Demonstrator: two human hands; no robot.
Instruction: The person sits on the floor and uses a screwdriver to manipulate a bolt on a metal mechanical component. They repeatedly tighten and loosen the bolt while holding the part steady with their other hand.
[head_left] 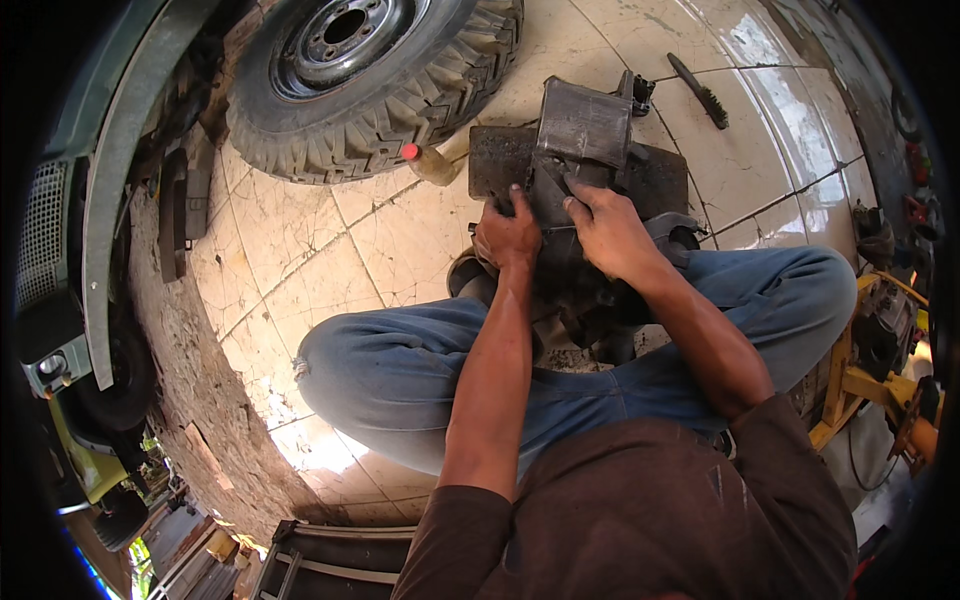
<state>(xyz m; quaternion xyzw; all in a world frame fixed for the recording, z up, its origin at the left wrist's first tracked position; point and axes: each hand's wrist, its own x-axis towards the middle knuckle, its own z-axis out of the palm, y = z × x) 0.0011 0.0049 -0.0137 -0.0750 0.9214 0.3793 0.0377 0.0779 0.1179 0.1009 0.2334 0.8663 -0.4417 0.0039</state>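
Note:
A bulky, dark greasy metal housing (585, 125) with a boxy top stands on the floor between my legs. Flat dark plates (500, 160) stick out at its sides, and its lower part lies in shadow. At its near left side is my left hand (508, 230), the index finger and thumb pointing away from me and the other fingers curled. From the right my right hand (612, 228) reaches over the housing, thumb and fingers closed near a dark angular piece (548, 190). Whether that piece is loose or part of the housing I cannot tell. What the curled fingers hold is hidden.
A big knobbly tyre on a black rim (385, 95) lies at the far left. Beside it stands a bottle with a red cap (428, 163). A dark brush (700, 92) rests on the tiles at the far right. A yellow metal frame (850, 385) stands right.

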